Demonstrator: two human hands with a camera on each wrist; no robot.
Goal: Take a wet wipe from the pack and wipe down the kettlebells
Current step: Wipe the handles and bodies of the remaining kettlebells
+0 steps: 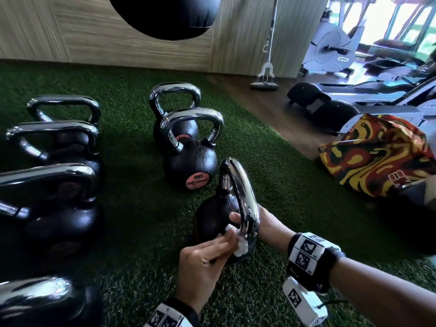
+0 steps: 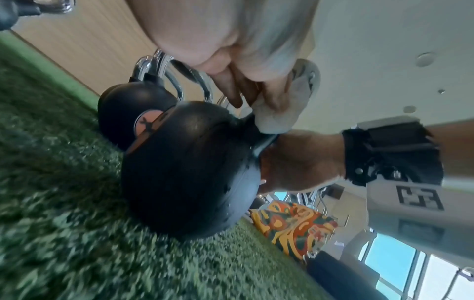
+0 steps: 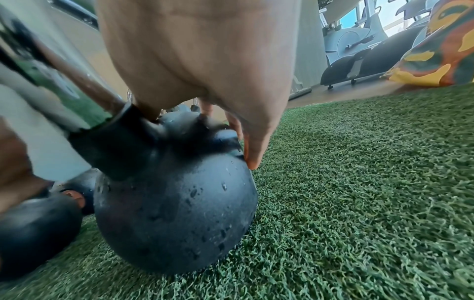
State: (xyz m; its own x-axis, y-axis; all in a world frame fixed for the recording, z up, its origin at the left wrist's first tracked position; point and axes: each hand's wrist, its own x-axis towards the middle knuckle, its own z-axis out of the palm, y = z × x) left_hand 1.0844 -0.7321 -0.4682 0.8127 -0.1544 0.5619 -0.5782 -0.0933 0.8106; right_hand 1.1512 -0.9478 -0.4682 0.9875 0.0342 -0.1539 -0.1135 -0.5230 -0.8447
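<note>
The nearest kettlebell [image 1: 213, 218] stands on the green turf [image 1: 132, 208] right in front of the person, tilted a little, its chrome handle [image 1: 243, 197] swung edge-on towards them. The wet wipe [image 1: 239, 249], bunched into a white wad, is pressed against the lower end of that handle where it meets the black ball. The left hand [image 1: 205, 258] holds it there, its grip closed on the wipe — fingers pinching the wad to the chrome. The right hand [image 1: 264, 223] steadies the bell from the far side, its grip wrapped about the base of the handle, thumb showing on the near side and fingertips [image 3: 252, 160] resting on the ball.

From where I stand, the thing to do well here is to keep that right hand firm so the bell cannot roll on the soft turf, and to draw the wipe right round the handle rather than along one face only. Water beads sit on the ball, so it looks like it wants a pass too — opening the wad out would cover more.

Two more bells [image 1: 188, 161] stand just behind, a row of others [image 1: 54, 142] off to the left, and a bright patterned bag [image 1: 372, 156] to the right. I see no pack of wipes.
</note>
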